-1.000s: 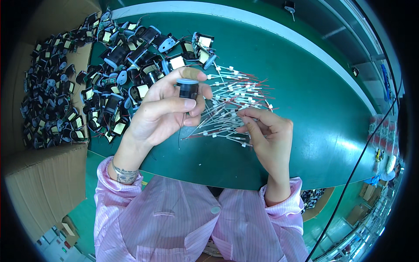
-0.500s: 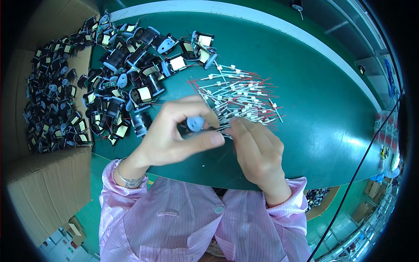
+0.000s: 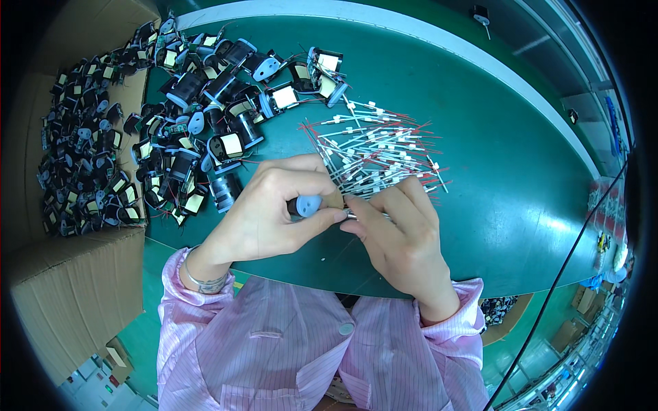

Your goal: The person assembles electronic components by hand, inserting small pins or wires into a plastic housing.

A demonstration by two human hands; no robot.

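Note:
My left hand (image 3: pixel 271 209) is curled around a black part with a blue-grey oval end cap (image 3: pixel 308 205), much of it hidden by my palm. Its thumb and forefinger meet at the tip. Close against them, my right hand (image 3: pixel 404 240) pinches a thin wire lead (image 3: pixel 352 214), of which only a short piece shows. Just beyond both hands lies a loose pile of thin white leads (image 3: pixel 384 147) with red wire ends and small white connectors.
Many black parts with blue-grey caps and cream pads (image 3: pixel 226 147) cover the left of the green table (image 3: pixel 500 178). An open cardboard box (image 3: pixel 82 274) full of the same parts stands at the left edge. A black cable (image 3: pixel 548 291) runs down the right side.
My right hand has shifted slightly, its fingertips now closer to the left hand's. The left thumb has drawn in toward the forefinger, and the held part has turned a little.

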